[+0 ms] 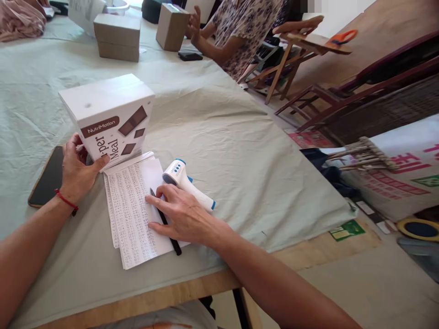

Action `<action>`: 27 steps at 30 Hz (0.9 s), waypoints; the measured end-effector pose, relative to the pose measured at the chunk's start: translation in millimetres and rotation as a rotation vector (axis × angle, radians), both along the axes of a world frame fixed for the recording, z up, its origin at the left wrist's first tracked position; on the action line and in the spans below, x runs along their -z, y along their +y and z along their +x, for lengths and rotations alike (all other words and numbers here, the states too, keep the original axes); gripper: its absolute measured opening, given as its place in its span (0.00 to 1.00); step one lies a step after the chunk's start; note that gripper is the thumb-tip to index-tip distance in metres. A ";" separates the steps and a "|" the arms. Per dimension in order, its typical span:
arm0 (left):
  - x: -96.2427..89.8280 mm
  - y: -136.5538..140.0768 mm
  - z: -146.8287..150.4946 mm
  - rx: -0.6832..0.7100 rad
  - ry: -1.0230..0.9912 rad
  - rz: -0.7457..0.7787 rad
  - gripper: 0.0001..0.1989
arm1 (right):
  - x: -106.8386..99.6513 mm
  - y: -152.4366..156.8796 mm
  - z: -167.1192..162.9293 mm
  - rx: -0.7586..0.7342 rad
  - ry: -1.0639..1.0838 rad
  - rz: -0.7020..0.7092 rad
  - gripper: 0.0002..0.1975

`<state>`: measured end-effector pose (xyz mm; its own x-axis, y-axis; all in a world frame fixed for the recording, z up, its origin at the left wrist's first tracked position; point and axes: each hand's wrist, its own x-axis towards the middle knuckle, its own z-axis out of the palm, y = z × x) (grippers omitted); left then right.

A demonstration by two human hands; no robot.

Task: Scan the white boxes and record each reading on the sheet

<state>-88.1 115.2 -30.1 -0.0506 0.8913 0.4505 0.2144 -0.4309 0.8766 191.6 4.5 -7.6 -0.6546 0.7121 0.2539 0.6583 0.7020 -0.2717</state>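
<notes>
My left hand (79, 167) grips the lower edge of a white and brown NutriMotion box (113, 123), thumb on its printed face. The box stands at the top end of a notepad (132, 219) covered in dense handwriting. Over the pad's right side rests my right hand (183, 212), fingers apart. A black pen (175, 246) lies under its fingers, not visibly gripped. Just beyond that hand is a white and blue infrared thermometer (192, 189), lying on its side. Left of my left hand lies a dark phone (46, 178), partly covered by the hand.
Two cardboard boxes (118, 39) and a small black object (190, 55) stand toward the far side of the cloth-covered table (219, 123). A person in a patterned top (248, 27) sits there. Wooden chairs (318, 98) and a printed sack (404, 169) are at the right.
</notes>
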 end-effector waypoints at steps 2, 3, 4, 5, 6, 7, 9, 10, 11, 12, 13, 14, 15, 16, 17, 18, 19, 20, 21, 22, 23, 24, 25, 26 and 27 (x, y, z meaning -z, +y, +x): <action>-5.7 -4.1 2.7 -0.077 -0.063 -0.034 0.39 | 1.6 0.4 0.4 0.000 0.004 -0.009 0.19; -9.7 -6.8 4.7 -0.104 -0.082 -0.029 0.39 | 2.4 0.7 0.8 -0.002 0.010 -0.013 0.18; -14.1 -9.8 6.8 -0.115 -0.085 -0.003 0.38 | 3.0 0.9 1.4 -0.005 0.017 -0.013 0.18; -18.7 -13.0 9.2 -0.119 -0.082 0.029 0.37 | 3.4 1.2 1.9 -0.009 0.024 -0.011 0.18; -23.4 -16.3 11.7 -0.123 -0.079 0.058 0.34 | 3.6 1.4 2.3 -0.011 0.029 -0.006 0.18; -27.8 -19.6 14.5 -0.125 -0.080 0.082 0.32 | 3.6 1.5 2.7 -0.012 0.030 -0.003 0.18; -35.5 -26.1 20.5 -0.131 -0.094 0.131 0.28 | 3.2 1.6 3.0 -0.010 0.029 -0.003 0.19; -38.4 -29.2 23.6 -0.127 -0.097 0.162 0.27 | 2.8 1.5 3.0 -0.009 0.027 -0.009 0.19; -40.4 -32.1 26.6 -0.115 -0.099 0.187 0.26 | 2.4 1.5 2.9 -0.008 0.025 -0.015 0.19; -41.5 -34.7 29.5 -0.091 -0.103 0.199 0.26 | 1.9 1.4 2.8 -0.005 0.023 -0.020 0.19; -41.5 -37.0 32.1 -0.061 -0.111 0.193 0.25 | 1.4 1.3 2.6 -0.001 0.020 -0.022 0.19; -40.7 -39.0 34.4 -0.032 -0.128 0.168 0.24 | 1.0 1.2 2.5 0.006 0.016 -0.019 0.19; -39.2 -40.6 36.3 -0.007 -0.154 0.125 0.24 | 0.7 1.2 2.5 0.013 0.011 -0.014 0.20; -37.2 -41.8 37.9 0.013 -0.184 0.076 0.25 | 0.6 1.1 2.5 0.020 0.006 -0.004 0.20; -35.1 -42.9 39.2 0.028 -0.208 0.026 0.26 | 0.7 1.0 2.6 0.026 0.002 0.008 0.21; -33.2 -43.7 40.2 0.042 -0.222 -0.018 0.27 | 0.9 0.8 2.7 0.029 0.000 0.022 0.22; -31.8 -44.5 40.9 0.057 -0.224 -0.056 0.28 | 1.3 0.5 2.9 0.030 -0.001 0.036 0.23; -30.9 -45.2 41.4 0.076 -0.217 -0.087 0.28 | 1.7 0.2 3.0 0.031 0.001 0.049 0.24; -30.5 -45.9 41.9 0.094 -0.206 -0.108 0.29 | 2.1 -0.2 3.0 0.031 0.011 0.062 0.24; -30.5 -46.5 42.2 0.107 -0.197 -0.120 0.29 | 2.3 -0.5 3.0 0.031 0.031 0.078 0.23; -30.6 -47.0 42.4 0.116 -0.191 -0.123 0.30 | 2.3 -0.9 3.1 0.034 0.063 0.096 0.23; -30.6 -47.3 42.5 0.122 -0.185 -0.125 0.30 | 2.0 -1.0 3.3 0.040 0.104 0.118 0.22; -30.2 -47.2 42.3 0.122 -0.177 -0.125 0.31 | 1.3 -0.9 4.0 0.056 0.152 0.141 0.19; -29.3 -46.7 41.9 0.114 -0.165 -0.127 0.31 | 0.5 -0.5 5.3 0.085 0.199 0.165 0.16; -27.9 -45.9 41.2 0.102 -0.151 -0.129 0.31 | -0.6 0.3 7.4 0.135 0.233 0.190 0.12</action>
<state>-46.9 69.3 -2.2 -0.0155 0.9451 0.3263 0.0378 -0.3256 0.9448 199.1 4.8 -7.0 -0.4661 0.7140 0.5225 0.6841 0.6653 -0.2989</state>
